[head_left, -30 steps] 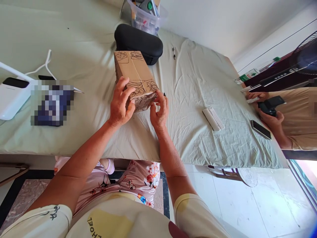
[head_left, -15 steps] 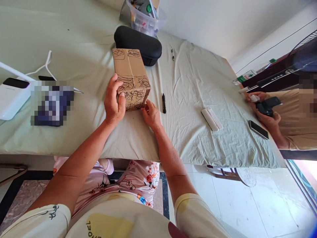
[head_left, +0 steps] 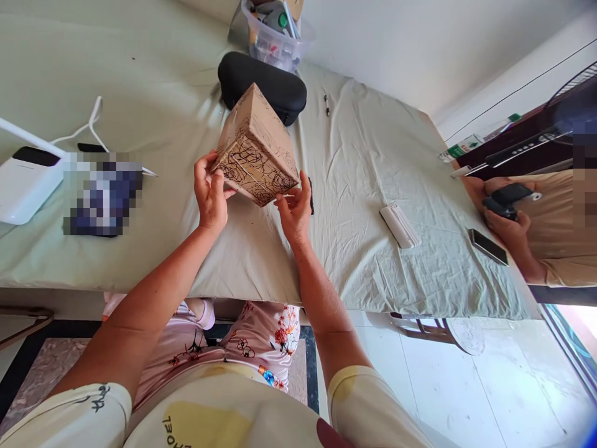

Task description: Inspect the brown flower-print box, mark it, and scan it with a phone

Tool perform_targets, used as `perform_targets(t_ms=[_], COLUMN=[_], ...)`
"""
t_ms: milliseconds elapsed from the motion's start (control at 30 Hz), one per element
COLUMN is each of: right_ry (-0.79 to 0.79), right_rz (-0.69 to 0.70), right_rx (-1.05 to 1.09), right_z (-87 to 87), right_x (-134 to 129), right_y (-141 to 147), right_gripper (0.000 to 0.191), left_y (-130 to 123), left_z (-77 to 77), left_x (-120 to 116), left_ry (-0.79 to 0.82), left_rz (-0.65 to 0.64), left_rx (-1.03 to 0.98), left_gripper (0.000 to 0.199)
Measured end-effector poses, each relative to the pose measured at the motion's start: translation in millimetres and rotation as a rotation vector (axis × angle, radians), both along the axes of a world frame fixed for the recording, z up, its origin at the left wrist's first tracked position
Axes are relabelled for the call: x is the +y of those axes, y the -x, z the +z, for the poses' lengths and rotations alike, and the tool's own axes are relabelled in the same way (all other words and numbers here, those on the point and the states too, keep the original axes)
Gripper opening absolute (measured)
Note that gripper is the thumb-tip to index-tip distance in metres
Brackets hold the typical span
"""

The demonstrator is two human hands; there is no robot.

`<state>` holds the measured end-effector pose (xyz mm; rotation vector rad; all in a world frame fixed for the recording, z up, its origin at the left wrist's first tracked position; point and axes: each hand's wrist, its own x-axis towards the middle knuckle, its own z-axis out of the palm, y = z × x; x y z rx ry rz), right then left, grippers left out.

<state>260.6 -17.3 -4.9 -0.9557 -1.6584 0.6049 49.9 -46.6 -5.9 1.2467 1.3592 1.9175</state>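
Between my two hands a cardboard box [head_left: 261,155] is tilted up on an edge, with black scribbles over its near end and side. My left hand [head_left: 211,193] grips its left corner, thumb on the near end. At the lower right corner my right hand [head_left: 296,205] holds the box, fingers and thumb around that corner. A black pen [head_left: 312,196] lies on the cloth just right of my right hand, mostly hidden by it. Behind the box rests a black hard case [head_left: 280,93], partly covered by the box.
On the green tablecloth [head_left: 354,168] are another pen [head_left: 327,106], a white folded item [head_left: 400,225] and a phone [head_left: 487,246]. A clear plastic tub [head_left: 275,46] stands at the back, a white device [head_left: 28,183] at left. At right, another person's hand [head_left: 510,230] holds a black object.
The box has been turned and tipped between my hands, from lying flat to tilted on an edge. My right hand has moved up along it. The other person's hands have shifted.
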Motion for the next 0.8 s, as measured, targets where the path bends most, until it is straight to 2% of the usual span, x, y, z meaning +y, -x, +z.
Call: perform_targets(t_ms=[100,233,333,433,600,700,800], right_ry=[0.045,0.172,0.222,0.237,0.184,0.129,0.072], right_rz=[0.03,0.062,0.086,0.102,0.193,0.292,0.377], right_rx=[-0.05,-0.187,-0.22,-0.208,-0.219,-0.281,-0.386], right_z=[3.8,11.6,14.7,15.3,16.0,18.4,21.6], right_x=[-4,-10,-12,-12,-14,-18,-23], right_y=[2,3,3,2,0,2,4], right_gripper=[0.087,0.089,0.091,0.088,0.079,0.057,0.041], left_y=[-4,-10,-9,-2,16,24,25], left_z=[2.8,13.4,14.9,9.6,-4.6,-7.6,0.5], left_x=[0,-3,-3,1,10,12,7], left_ry=[0.034,0.109,0.154,0.194,0.219,0.254,0.207], left_rz=[-0.056,-0.08,-0.104,-0.038,0.146,0.26,0.339], left_rx=[-0.209,-0.589,-0.647,-0.505,-0.042,0.182,0.28], left_gripper=[0.058,0.04,0.034,0.035,0.041,0.06,0.072])
